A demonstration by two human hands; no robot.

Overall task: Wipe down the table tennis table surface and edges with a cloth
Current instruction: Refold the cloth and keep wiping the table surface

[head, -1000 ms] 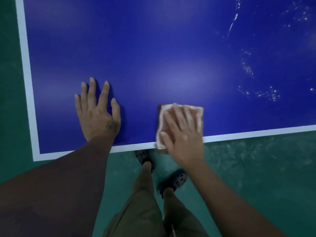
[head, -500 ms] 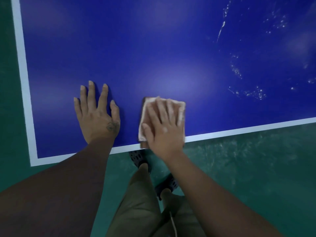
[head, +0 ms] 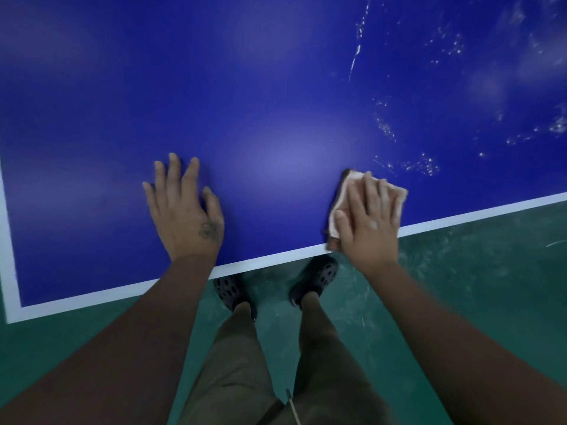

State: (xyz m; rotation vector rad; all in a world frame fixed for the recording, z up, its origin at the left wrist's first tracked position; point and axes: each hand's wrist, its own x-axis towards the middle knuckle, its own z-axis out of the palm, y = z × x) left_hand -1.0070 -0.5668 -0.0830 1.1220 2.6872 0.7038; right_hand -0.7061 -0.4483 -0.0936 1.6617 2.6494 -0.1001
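Right fingers (head: 369,191): straight and spread, pressing flat on the cloth, gripping nothing.
Right hand (head: 368,231): palm over the cloth's near end, at the white border line (head: 270,260) of the blue table tennis table (head: 276,87).
Cloth: a folded white cloth with a brown underside (head: 399,194), lying on the blue with its near end across the border line.
Left fingers (head: 173,173): straight, fanned, holding nothing.
Left hand (head: 184,210): flat on the blue just beyond the border line, bracing.
Change: half a second ago the cloth lay just beside the left hand. Now it is well apart from it, further right along the border line.
Meaning: probably a sideways stroke heading for the white specks (head: 414,165) just beyond the cloth, which are not yet wiped.
Containers: none in view.
Below the line: green floor (head: 460,286) and dark perforated shoes (head: 316,276).
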